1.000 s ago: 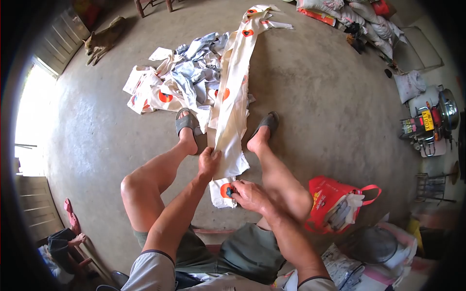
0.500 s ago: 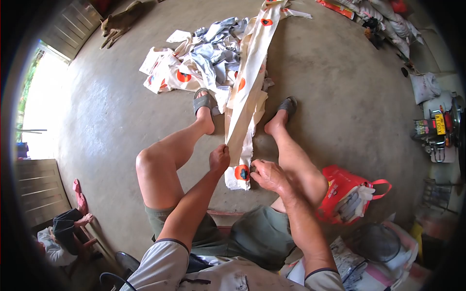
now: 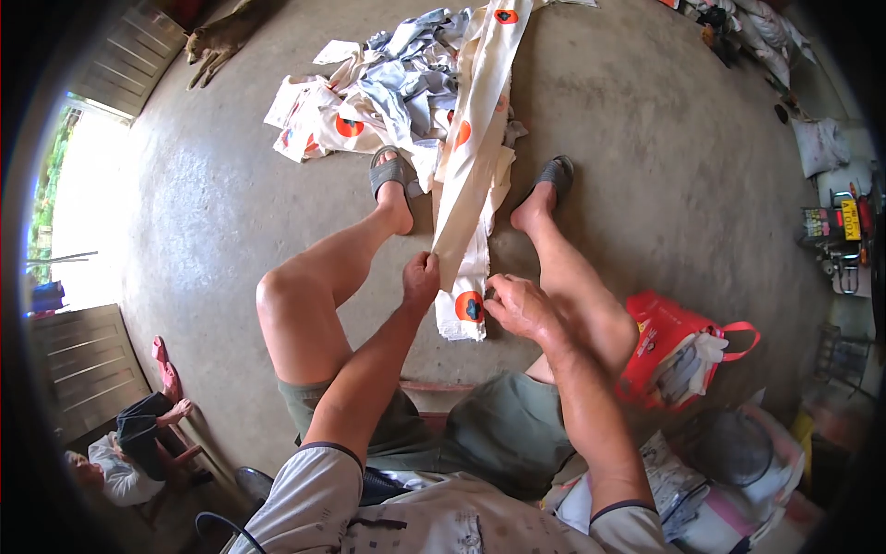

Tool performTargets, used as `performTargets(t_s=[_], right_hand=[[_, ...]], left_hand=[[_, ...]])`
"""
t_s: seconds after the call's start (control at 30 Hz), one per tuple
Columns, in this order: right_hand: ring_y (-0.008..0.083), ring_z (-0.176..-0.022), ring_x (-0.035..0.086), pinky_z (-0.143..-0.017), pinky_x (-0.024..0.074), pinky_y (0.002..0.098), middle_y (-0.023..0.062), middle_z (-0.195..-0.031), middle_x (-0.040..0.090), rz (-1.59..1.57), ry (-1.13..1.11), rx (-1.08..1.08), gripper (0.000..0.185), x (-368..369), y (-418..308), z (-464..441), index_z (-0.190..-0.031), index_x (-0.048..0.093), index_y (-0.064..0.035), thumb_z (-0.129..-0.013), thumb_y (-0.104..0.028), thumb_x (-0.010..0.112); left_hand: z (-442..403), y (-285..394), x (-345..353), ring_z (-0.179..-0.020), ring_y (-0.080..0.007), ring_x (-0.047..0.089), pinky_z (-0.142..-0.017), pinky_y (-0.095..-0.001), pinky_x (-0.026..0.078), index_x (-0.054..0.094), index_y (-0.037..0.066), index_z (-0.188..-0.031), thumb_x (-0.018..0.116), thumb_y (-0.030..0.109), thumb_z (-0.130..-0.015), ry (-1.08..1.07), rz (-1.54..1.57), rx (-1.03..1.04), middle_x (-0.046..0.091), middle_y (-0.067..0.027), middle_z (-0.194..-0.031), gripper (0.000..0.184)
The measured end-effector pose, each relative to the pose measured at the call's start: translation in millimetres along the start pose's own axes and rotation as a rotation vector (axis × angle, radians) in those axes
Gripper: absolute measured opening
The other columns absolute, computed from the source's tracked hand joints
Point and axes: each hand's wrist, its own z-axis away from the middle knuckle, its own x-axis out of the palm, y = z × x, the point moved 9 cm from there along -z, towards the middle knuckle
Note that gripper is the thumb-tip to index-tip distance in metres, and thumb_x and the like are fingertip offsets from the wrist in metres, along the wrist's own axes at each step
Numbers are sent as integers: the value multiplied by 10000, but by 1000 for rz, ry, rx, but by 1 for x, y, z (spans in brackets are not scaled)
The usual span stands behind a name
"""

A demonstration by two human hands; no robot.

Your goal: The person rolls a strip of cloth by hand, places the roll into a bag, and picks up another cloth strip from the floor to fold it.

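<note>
My left hand (image 3: 422, 280) is closed on the edge of a long cream cloth strip (image 3: 475, 111) printed with orange-red round motifs. The strip stretches away from me between my feet, over more layers of cloth. Beneath and beside the hands lies a frayed cloth end (image 3: 459, 325) with one orange motif. My right hand (image 3: 520, 305) is just right of that end, its thumb and fingers pinched together; whatever it holds is hidden or too small to make out. Farther off, a heap of crumpled grey-blue cloth (image 3: 406, 88) and cream printed cloth (image 3: 318, 115) lies on the floor.
A red bag (image 3: 646, 346) stuffed with pale cloth stands by my right knee. Bundles (image 3: 738, 462) lie behind it. A person (image 3: 138, 462) sits at lower left, and a dog (image 3: 217, 42) lies at upper left. A motorbike (image 3: 844, 226) stands far right.
The whole view has shifted a little, so hands, cloth and legs appear slightly higher. My left hand keeps its hold on the strip; my right hand remains pinched beside the cloth end.
</note>
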Motion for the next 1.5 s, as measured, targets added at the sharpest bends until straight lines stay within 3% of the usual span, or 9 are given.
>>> performTargets(t_s=[0.13,0.23,0.47,0.63,0.83,1.03,1.2,1.37,1.5], right_hand=[[422,-969,623,-850,497,508,228,-972,639,85,153,40,251,-13,16,-11,-993,582,5,-857,-199,640],[410,-970,639,-851,515,476,243,-1004,658,-71,284,38,360,-17,27,-33,-1058,588,18,-856,-262,690],[391,-953,661,-820,530,448,235,-1002,679,-276,438,208,617,29,49,-94,-1039,615,17,-808,-545,722],[306,-811,694,-760,548,403,160,-857,712,-268,371,245,358,44,48,-107,-916,665,-12,-794,-344,722],[320,-749,683,-717,533,419,147,-776,695,-211,460,205,233,28,47,-103,-833,664,-24,-828,-257,668],[339,-698,668,-650,523,437,172,-722,664,-164,777,65,144,-6,25,-83,-808,596,-7,-840,-136,653],[343,-648,657,-624,520,435,161,-702,647,-245,754,107,118,-22,21,-71,-809,555,-18,-827,-81,653],[427,-774,608,-686,489,497,209,-818,611,-50,694,-112,97,-29,-35,-54,-866,547,-1,-796,-16,612],[466,-852,637,-756,542,508,256,-927,609,10,487,-101,102,-7,-57,-47,-935,535,-2,-839,-28,554]], left_hand=[[18,6,28,-735,-172,632,-675,-320,530,594,-8,-1038,524,237,-970,-264,572,-265,610,-65,-861,263],[28,22,38,-802,-156,637,-704,-285,518,584,6,-1026,507,209,-974,-328,707,-283,605,-68,-854,223],[21,27,24,-767,-117,576,-697,-289,488,636,-17,-997,567,231,-994,-186,198,55,660,-62,-844,257],[30,39,25,-741,-174,648,-679,-344,510,644,-22,-1019,592,213,-983,-66,-92,300,691,-138,-823,243],[32,36,34,-783,-307,676,-745,-376,529,629,-25,-1071,607,246,-966,-141,2,170,696,-190,-884,291],[36,40,6,-1188,-379,564,-962,-447,465,512,-39,-1288,642,374,-906,8,-331,138,595,-273,-1220,577],[46,75,9,-1259,-387,507,-1017,-439,434,449,-12,-1372,707,338,-842,-35,-226,334,537,-266,-1316,686],[94,135,21,-1242,-340,541,-1027,-403,434,324,20,-1458,777,323,-787,-192,-389,589,542,-228,-1332,865],[100,118,27,-1199,-230,563,-998,-364,446,392,42,-1397,786,236,-816,-251,-38,365,578,-140,-1289,728]])
